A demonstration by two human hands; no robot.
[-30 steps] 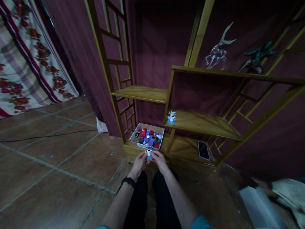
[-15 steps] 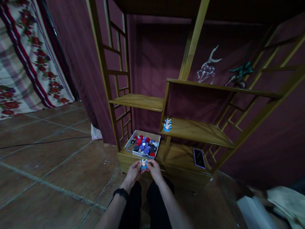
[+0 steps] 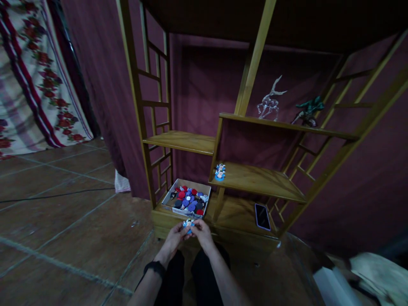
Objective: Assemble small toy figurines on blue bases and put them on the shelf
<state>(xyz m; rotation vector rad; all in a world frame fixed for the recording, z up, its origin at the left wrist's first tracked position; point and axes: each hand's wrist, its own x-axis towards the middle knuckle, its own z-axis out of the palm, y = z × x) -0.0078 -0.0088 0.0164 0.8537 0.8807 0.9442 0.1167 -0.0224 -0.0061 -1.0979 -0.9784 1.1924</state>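
Between my two hands is a small blue and white figurine (image 3: 189, 225), held in front of the shelf's lower edge. My left hand (image 3: 176, 236) pinches it from the left, and my right hand (image 3: 202, 233) has its fingers closed on the other side. Just beyond my hands sits an open cardboard box (image 3: 174, 209) with several small figures in it, many showing red, purple or dark round bases. Two similar blue and white figurines (image 3: 219, 173) stand one behind the other at the left end of the middle shelf (image 3: 255, 179).
A phone (image 3: 262, 216) lies on the bottom shelf, right of the box. Higher up, a clear deer ornament (image 3: 268, 102) and a green figure (image 3: 309, 111) stand on a shelf (image 3: 287, 130). A wooden divider (image 3: 218, 205) separates box and phone. A white box (image 3: 334, 287) is at lower right.
The view has shifted a little, so the shelf sits slightly lower and further left. Both hands keep hold of the figurine, which appears turned or tilted slightly between the fingers.
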